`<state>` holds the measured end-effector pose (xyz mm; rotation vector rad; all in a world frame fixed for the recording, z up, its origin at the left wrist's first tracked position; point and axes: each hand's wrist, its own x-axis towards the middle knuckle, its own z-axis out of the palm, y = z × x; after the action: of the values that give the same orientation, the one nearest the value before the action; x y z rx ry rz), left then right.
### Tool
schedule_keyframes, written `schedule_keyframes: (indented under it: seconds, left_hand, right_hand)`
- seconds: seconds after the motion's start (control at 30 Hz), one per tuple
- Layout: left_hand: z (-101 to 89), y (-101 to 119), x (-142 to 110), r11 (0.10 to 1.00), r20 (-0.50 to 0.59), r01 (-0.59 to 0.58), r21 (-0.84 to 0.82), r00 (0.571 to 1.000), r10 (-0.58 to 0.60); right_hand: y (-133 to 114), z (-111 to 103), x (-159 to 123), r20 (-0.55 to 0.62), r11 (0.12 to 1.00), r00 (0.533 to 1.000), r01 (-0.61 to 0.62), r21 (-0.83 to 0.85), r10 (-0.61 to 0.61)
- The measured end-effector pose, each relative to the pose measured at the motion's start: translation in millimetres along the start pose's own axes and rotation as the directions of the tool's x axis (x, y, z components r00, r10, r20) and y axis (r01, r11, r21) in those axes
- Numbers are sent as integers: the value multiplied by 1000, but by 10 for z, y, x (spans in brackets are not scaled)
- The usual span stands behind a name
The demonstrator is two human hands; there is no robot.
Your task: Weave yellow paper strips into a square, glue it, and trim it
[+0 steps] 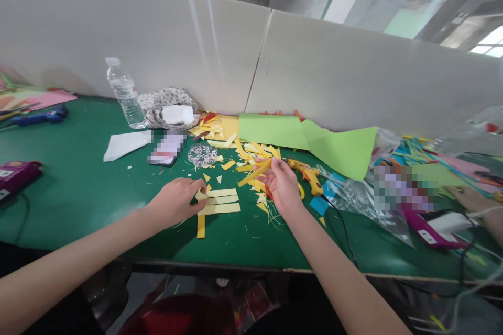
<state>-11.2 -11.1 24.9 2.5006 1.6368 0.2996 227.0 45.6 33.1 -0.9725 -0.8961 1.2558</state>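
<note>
My left hand is over the green table, thumb and index finger pinched at the left ends of several pale yellow paper strips lying side by side. A darker yellow strip sticks out below them, toward the table's front edge. Raised a little to the right, my right hand grips darker yellow paper strips between thumb and fingers, their free ends pointing left. Beyond it a yellow glue gun lies on the table, its cord running toward the front edge. Yellow paper scraps are scattered around.
Green sheets lean along the white partition. A water bottle, a phone and a clear bag of bits stand or lie left of centre. Crumpled plastic lies right. Another person's hand shows at far right.
</note>
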Motion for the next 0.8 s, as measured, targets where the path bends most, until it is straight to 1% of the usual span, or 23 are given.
schedule_keyframes:
  seconds: [0.1,0.2,0.27,0.37,0.5,0.63,0.73,0.8]
  left_hand:
    - [-2,12,8,1000,11,13,-9,1000,-13]
    - [19,0,4,999,-13,7,-36,1000,-7]
    - [33,-8,-2,999,-51,-13,-37,999,11]
    - [37,-7,-10,1000,-77,-28,-14,997,27]
    - [27,-9,-15,1000,-44,-10,-20,999,9]
    - [13,-40,-12,996,22,43,-73,999,-42]
    - [-1,-53,1,987,78,85,-138,994,-75]
    - [0,-56,13,981,95,93,-173,993,-77]
  right_hand:
    - [-22,25,-37,-14,1000,1000,-12,-18,12]
    - [-48,65,-121,-6,993,998,-69,-97,68]
    - [-59,93,-195,23,979,994,-103,-176,108]
    - [-61,126,-302,82,954,987,-114,-277,141]
    - [-4,157,-389,135,940,982,-83,-332,135]
    - [151,216,-429,226,942,967,-34,-334,115]
    - [286,273,-451,284,914,953,24,-406,102]
    - [359,303,-462,327,888,940,64,-456,100]
